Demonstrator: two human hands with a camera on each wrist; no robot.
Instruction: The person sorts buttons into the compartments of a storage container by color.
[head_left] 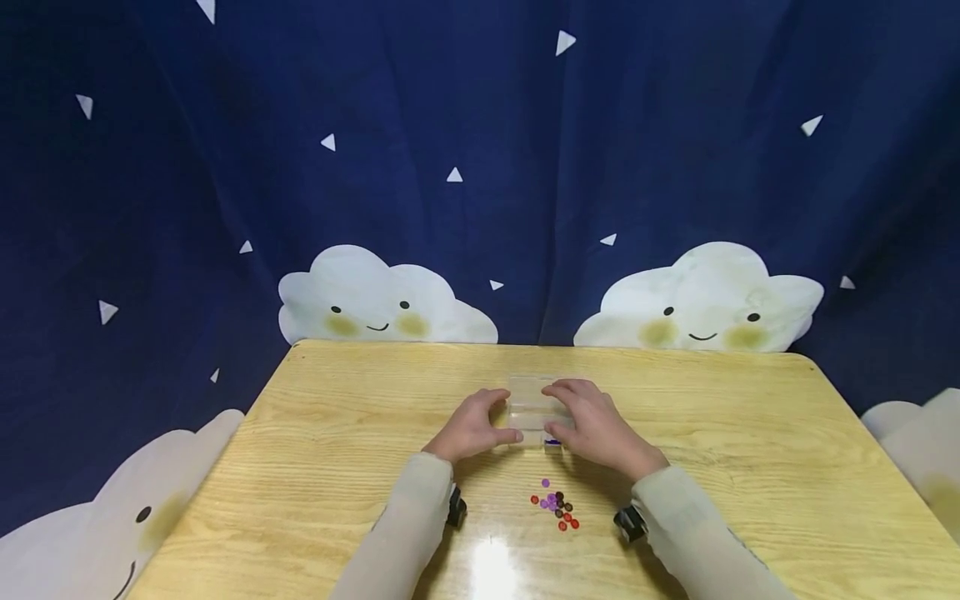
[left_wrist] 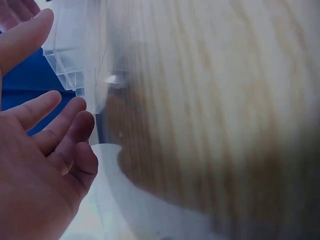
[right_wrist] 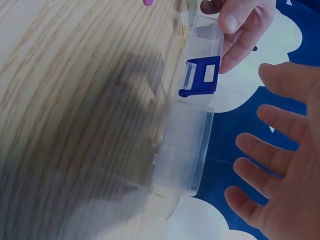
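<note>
A clear plastic box with compartments (head_left: 528, 422) sits on the table between my two hands, its transparent lid (head_left: 531, 387) laid back behind it. A blue latch (right_wrist: 210, 77) shows on its front in the right wrist view. At the box's left end is my left hand (head_left: 472, 425), thumb and fingers spread apart, thumb tip by the front corner. My right hand (head_left: 596, 427) hovers over the right end with loosely bent, separated fingers; in the right wrist view nothing lies within them. Small round beads, purple (head_left: 545, 483), red (head_left: 563, 526) and dark brown (head_left: 558, 513), lie scattered nearer me.
The light wooden table (head_left: 337, 500) ends at a dark blue curtain (head_left: 420, 108) printed with white clouds and triangles. Black wrist cameras (head_left: 630, 523) are worn below both hands. A bright reflection shines on the tabletop near the front.
</note>
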